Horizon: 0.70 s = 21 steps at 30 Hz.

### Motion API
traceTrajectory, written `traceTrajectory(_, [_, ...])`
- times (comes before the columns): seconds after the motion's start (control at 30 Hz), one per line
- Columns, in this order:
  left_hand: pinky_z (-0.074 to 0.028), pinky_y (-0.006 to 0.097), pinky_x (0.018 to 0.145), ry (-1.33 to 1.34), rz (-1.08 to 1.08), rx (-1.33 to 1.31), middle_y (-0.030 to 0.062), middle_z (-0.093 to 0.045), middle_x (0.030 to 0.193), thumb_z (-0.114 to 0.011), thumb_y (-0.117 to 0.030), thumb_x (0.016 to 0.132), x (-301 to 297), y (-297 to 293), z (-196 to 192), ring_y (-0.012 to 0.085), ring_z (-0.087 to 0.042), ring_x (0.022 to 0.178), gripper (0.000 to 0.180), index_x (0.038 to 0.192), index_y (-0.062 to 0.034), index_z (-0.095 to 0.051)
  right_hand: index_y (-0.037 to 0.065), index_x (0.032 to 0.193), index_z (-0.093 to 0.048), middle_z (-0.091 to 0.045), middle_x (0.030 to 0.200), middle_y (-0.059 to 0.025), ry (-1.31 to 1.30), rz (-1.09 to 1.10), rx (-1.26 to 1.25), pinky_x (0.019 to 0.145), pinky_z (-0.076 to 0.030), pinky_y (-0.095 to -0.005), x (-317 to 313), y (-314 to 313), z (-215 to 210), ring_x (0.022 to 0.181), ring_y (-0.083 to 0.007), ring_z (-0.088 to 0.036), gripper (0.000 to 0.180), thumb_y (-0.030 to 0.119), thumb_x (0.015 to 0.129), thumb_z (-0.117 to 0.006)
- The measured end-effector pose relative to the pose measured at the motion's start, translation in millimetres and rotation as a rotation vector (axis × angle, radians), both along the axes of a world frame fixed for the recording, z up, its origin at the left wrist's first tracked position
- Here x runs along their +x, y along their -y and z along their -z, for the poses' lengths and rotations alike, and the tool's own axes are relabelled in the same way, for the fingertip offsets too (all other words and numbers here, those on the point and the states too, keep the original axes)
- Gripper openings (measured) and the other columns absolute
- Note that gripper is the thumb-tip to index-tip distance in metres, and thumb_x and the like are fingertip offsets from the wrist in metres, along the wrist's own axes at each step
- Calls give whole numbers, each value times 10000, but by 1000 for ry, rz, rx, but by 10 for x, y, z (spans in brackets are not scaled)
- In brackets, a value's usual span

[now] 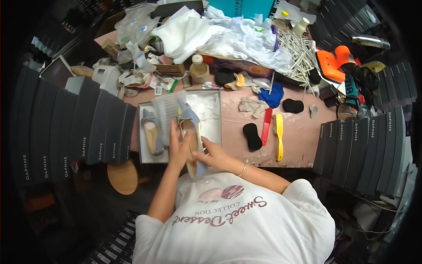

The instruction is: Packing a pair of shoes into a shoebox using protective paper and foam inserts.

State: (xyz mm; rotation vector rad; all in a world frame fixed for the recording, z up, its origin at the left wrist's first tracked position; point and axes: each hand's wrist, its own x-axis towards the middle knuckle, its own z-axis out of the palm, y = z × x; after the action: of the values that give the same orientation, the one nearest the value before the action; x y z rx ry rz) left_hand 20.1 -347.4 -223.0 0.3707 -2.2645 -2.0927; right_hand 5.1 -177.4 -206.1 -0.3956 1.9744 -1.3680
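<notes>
A blue-grey pointed flat shoe [197, 125] with a tan insole is held up in front of me, its toe pointing away. My left hand [177, 147] grips it from the left side, thumb over the opening. My right hand [215, 155] holds the same shoe from the right, near its heel. Behind it lies an open grey shoebox [219, 132] on the table, with white paper in its right part. The matching shoe [151, 132] rests in the box's left side. A ribbed, translucent wrapping sheet [165, 112] stands between the two shoes.
Right of the box lie black sponges [252, 136], a red brush [266, 127], a yellow brush [279, 136] and a blue cloth [271, 94]. Stacked dark shoeboxes [66, 127] flank the left, more [360, 149] the right. Plastic bags [250, 44] pile up at the back.
</notes>
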Motion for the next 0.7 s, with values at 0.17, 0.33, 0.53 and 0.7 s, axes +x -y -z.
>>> traceTrajectory(0.17, [-508, 355, 814, 369, 48, 531, 206, -462, 1310, -567, -479, 870, -210, 115, 19, 274, -578, 1053, 743, 1390, -20, -301, -53, 1155, -542, -620, 880, -237, -353, -166, -209, 701, -498, -353, 149, 28, -333, 799, -334, -632, 432, 223, 840, -647])
traceTrajectory(0.33, [-548, 410, 702, 243, 418, 1141, 330, -526, 1148, -605, -643, 730, -98, 258, -149, 374, -637, 859, 955, 1355, 31, -345, 16, 990, -647, -639, 810, -18, 282, 231, -509, 529, -468, -188, -75, -343, -603, 600, -52, -584, 149, 116, 919, -562])
traceTrajectory(0.53, [-547, 414, 647, 226, 492, 1331, 358, -551, 1038, -644, -626, 705, -46, 96, -290, 402, -641, 775, 1076, 1436, 2, -164, -1, 1008, -623, -626, 803, -9, 129, 272, -239, 578, -460, -208, -321, -686, -9, 654, -50, -543, 161, 121, 923, -563])
traceTrajectory(0.7, [-554, 408, 643, 245, 502, 1295, 344, -541, 1071, -600, -688, 722, -135, -3, -212, 394, -644, 782, 1078, 1452, -39, -144, -5, 1029, -609, -615, 811, -8, 153, 218, -210, 621, -473, -215, -367, -697, 117, 675, -66, -555, 180, 134, 921, -572])
